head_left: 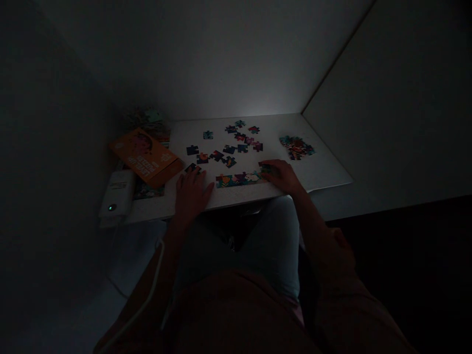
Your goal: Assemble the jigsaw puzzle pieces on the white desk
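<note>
My right hand [280, 175] has its fingers closed on a dark puzzle piece [268, 169] at the right end of a joined puzzle strip [239, 179]. The strip lies along the table's front edge, with orange, purple and white shapes on it. Fingers spread, my left hand [193, 192] rests flat on the table; its fingertips touch a dark blue puzzle piece [192, 168] and partly cover it. Beyond the hands lie several loose pieces, among them a dark one [192, 150], a teal one [208, 134] and a tilted one [229, 161].
On the white table [317, 174], a pile of puzzle pieces [297, 147] sits at the right. To the left are an orange puzzle box [147, 156] and a white device [117, 194] with a green light and a cable. Walls border the table behind. The room is dim.
</note>
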Motion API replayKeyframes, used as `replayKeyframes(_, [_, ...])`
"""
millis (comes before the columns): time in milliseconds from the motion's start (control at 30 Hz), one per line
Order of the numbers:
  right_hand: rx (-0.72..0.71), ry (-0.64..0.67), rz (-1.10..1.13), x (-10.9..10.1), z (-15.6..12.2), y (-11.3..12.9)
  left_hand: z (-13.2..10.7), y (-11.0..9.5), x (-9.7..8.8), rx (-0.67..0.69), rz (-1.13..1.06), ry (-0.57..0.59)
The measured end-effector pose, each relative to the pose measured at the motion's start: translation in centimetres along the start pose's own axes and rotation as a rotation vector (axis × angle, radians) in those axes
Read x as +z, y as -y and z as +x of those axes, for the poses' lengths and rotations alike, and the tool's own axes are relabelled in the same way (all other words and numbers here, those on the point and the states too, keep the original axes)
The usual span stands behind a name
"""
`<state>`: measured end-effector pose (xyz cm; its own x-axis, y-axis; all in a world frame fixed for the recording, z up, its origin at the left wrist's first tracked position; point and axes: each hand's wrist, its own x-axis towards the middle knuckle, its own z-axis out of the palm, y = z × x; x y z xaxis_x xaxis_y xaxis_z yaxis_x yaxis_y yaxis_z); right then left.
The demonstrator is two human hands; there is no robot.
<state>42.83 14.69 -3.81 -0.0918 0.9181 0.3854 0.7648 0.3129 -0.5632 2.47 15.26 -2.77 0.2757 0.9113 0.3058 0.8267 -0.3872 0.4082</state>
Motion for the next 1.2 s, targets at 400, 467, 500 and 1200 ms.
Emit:
replayKeyframes(400, [-0.002,-0.071,0.010,0.20,-0.04,-0.53,0.20,0.06,0.17,-0.017,0.001,0.011])
replayKeyframes(467, [-0.001,-0.102,0.022,0.29,-0.19,-0.66,0.19,0.14,0.30,-0.025,-0.001,0.014])
replayKeyframes(500, [0.007,-0.119,0.030,0.33,-0.28,-0.71,0.17,0.16,0.34,-0.032,-0.003,0.016])
replayKeyframes(1200, [0.141,-0.144,-0.006,0.36,-0.66,-0.59,-0.18,-0.27,0.24,-0.057,-0.026,-0.110])
